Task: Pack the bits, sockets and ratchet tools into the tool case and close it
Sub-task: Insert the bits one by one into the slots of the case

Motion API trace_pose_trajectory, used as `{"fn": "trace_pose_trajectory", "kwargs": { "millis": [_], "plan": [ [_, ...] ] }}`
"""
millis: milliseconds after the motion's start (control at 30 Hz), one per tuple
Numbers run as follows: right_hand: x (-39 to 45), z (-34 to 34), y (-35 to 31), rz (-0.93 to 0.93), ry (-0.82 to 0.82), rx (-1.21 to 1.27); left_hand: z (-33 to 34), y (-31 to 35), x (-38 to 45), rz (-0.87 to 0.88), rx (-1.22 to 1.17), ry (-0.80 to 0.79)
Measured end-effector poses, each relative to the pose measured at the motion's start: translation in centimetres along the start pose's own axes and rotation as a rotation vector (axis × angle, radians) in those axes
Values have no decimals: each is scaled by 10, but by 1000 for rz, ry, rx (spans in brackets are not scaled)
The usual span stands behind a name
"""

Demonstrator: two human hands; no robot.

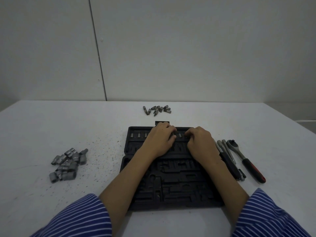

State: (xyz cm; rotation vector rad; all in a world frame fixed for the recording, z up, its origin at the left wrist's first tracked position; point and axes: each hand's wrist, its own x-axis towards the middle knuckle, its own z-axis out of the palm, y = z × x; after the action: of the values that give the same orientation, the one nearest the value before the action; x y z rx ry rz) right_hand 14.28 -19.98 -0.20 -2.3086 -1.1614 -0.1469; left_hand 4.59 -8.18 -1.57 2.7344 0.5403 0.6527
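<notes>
An open black tool case (171, 182) lies flat on the white table in front of me. Its far row holds a few small silver bits (138, 135). My left hand (159, 139) and my right hand (201, 142) rest on that far row, fingers curled down onto the slots. A bit shows between the two hands; what the fingertips hold is hidden. A pile of loose bits (157, 109) lies beyond the case. A heap of sockets (67, 165) sits to the left. The ratchet (246, 161) with a red and black handle lies to the right.
Extension bars and a black-handled driver (228, 159) lie between the case and the ratchet. The case's latch (161, 122) sticks out at its far edge. Dark specks are scattered on the table left of the case. A wall stands behind the table.
</notes>
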Motion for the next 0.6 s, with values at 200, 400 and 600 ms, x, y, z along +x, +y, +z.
{"fn": "trace_pose_trajectory", "kwargs": {
  "millis": [200,400,600],
  "plan": [
    [-1,-1,-1,-14,-1,-8,0,0,0,-4,11,6],
    [1,-1,-1,-21,-9,-20,-2,1,1,-20,32,-8],
    [7,-1,-8,-53,-48,-63,-3,0,3,-40,13,-12]
  ]
}}
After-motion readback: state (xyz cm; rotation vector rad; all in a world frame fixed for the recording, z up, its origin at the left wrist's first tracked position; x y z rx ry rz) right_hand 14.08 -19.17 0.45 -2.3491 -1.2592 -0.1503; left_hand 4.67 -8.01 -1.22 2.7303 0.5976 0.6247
